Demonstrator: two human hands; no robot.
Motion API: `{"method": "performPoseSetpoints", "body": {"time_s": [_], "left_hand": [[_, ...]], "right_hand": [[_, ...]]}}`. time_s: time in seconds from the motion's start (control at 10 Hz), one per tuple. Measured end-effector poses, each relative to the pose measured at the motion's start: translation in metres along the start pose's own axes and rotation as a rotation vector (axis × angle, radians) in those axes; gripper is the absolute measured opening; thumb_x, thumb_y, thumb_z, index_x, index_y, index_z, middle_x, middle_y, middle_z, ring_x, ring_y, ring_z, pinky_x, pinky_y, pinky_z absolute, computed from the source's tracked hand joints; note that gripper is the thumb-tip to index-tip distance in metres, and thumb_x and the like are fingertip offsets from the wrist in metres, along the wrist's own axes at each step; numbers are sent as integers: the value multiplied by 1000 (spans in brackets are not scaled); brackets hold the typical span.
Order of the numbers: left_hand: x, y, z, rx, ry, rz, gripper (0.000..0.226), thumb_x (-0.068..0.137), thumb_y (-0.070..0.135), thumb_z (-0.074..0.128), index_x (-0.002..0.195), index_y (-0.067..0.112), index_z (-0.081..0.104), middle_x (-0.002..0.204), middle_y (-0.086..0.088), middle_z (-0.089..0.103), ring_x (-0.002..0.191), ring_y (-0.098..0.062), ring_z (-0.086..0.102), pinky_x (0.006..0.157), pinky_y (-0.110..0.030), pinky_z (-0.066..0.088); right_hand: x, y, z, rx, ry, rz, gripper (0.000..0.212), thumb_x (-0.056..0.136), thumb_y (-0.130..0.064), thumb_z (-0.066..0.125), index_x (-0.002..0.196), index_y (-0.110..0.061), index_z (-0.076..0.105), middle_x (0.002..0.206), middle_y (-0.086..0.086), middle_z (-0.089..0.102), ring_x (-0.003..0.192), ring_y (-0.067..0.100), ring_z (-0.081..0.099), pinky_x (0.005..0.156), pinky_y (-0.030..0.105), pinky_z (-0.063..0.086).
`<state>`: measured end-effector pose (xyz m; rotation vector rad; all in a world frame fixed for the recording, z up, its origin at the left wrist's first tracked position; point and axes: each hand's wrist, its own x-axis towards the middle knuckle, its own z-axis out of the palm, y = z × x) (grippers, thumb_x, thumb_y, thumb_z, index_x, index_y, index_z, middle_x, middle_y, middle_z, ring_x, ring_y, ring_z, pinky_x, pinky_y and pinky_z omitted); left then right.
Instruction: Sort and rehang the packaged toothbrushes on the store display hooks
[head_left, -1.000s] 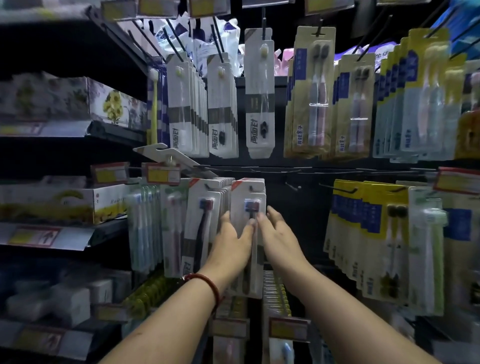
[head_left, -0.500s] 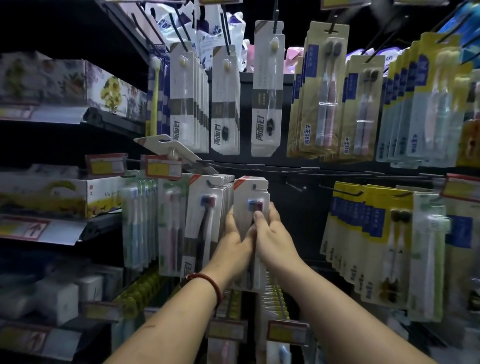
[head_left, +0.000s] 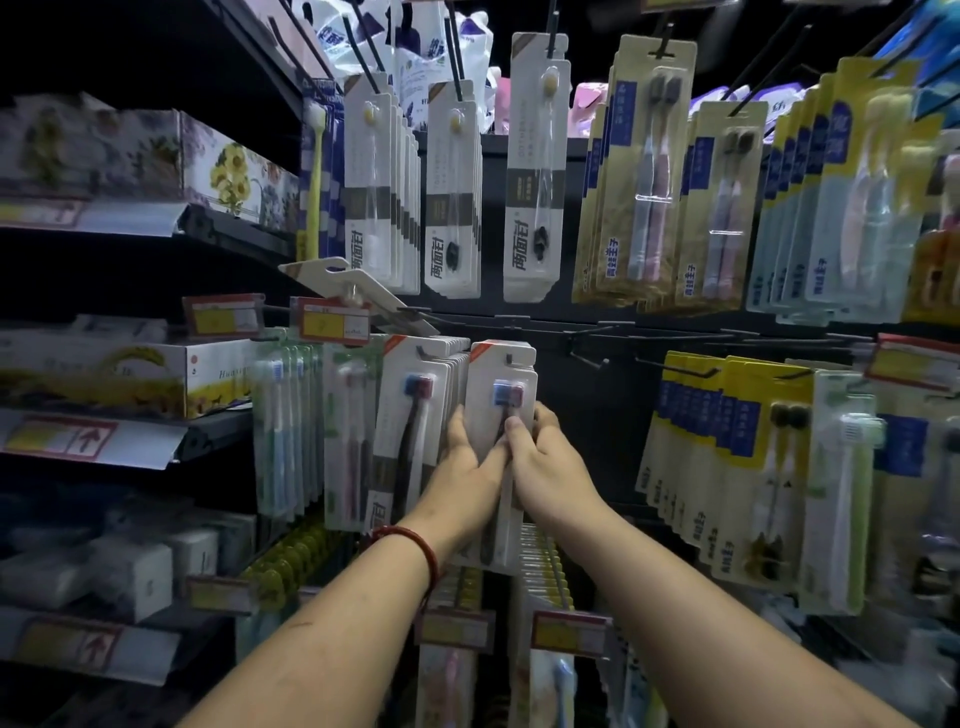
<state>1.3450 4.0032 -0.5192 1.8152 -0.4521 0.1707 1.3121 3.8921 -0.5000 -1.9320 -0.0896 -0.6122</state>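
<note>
Rehanging step: your left hand (head_left: 467, 467) and right hand (head_left: 545, 462), fingers closed together on the white pack (head_left: 498, 384), hold it on its hook (head_left: 509, 358), just right of the matching row (head_left: 415, 415). Next, probably seat it back, flush.

Both hands gripped one white toothbrush pack (head_left: 500, 395) with a red-and-blue brush head, its top slot sitting on a display hook (head_left: 509, 358). The left hand (head_left: 465, 475), a red bracelet (head_left: 418, 545) on its wrist, held the pack's left edge; the right hand (head_left: 545, 462) pressed its front and right edge, fingers touching the left hand's. Just beside it to the left hung a row of matching packs (head_left: 415, 415). A loose white pack (head_left: 348, 286) lay tilted across the hooks above. Yellow-and-blue packs (head_left: 727, 441) hung well to the right.
</note>
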Motion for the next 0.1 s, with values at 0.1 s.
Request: {"method": "performPoseSetpoints", "body": {"time_s": [0.1], "left_hand": [[-14,6,-2,34,6,-64,88,104,61,44,164,33,-13,172,-7,24,154,-30,32,120,-51,33]], "right_hand": [[-9,-1,-8,-77,-17,41,60,107,-44,41,160,-22,24,151,8,52,136,24,52,115,45,42]]}}
